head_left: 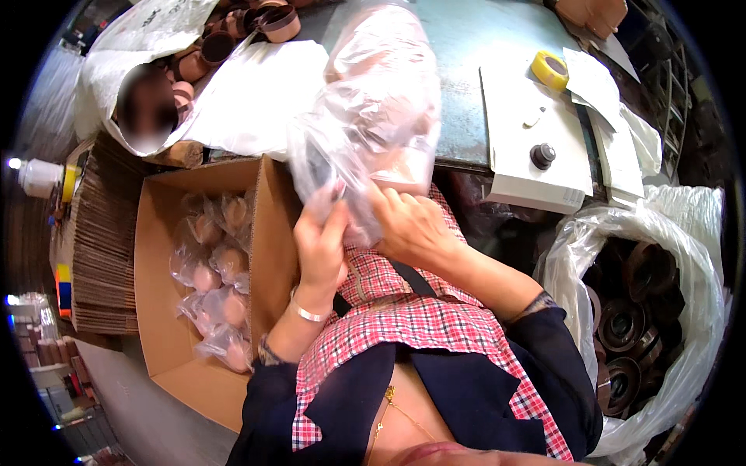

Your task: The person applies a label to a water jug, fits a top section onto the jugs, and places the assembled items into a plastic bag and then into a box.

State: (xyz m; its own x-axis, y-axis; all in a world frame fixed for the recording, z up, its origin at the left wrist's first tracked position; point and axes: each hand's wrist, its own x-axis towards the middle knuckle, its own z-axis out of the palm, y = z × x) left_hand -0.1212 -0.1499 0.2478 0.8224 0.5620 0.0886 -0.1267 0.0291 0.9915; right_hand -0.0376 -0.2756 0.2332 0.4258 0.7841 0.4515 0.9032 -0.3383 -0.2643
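Note:
A long clear plastic bag [381,85] with pinkish-brown pieces inside lies over the table's near edge, its loose mouth toward me. My left hand [322,241] pinches the gathered film at that mouth. Beside it, my right hand [412,225] has its fingers curled round the same loose plastic, close under the filled part. Just left of my left hand stands an open cardboard box [268,233]. Several clear-wrapped bundles [225,264] with round pinkish ends sit in it. The fingertips of both hands are partly covered by the film.
Flattened cardboard [105,241] is stacked left of the box. Brown round cups [280,23] spill from a white sack at the back left. Yellow tape [550,71] and a small dark knob-like part [542,156] rest at the right. A plastic-lined container [559,264] holds dark round parts.

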